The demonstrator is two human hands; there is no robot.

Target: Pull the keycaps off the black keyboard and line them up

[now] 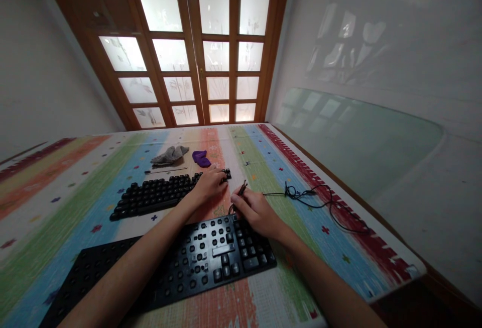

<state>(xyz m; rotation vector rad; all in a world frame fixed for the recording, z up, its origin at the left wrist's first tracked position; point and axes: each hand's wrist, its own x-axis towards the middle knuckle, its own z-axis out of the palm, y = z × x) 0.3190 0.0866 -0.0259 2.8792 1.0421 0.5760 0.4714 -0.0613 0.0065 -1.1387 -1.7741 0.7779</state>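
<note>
A black keyboard (pixel 203 255) lies slantwise in front of me, many of its keys stripped to bare switch posts and the right end still carrying keycaps. Beyond it, loose black keycaps (pixel 158 192) are set out in rows. My left hand (pixel 213 183) is at the right end of these rows, fingers bent together and pointing down; what is between the fingertips is hidden. Over the keyboard's upper right corner, my right hand (pixel 256 210) is closed around a small dark tool with a forked tip, apparently a keycap puller (pixel 243 187).
A grey cloth (pixel 170 155) and a purple cloth (pixel 201 158) lie behind the keycaps, with a thin dark rod (pixel 165 170) near them. A tangled black cable (pixel 309 195) runs across the right side of the striped tablecloth (pixel 75 197). A wall stands close on the right.
</note>
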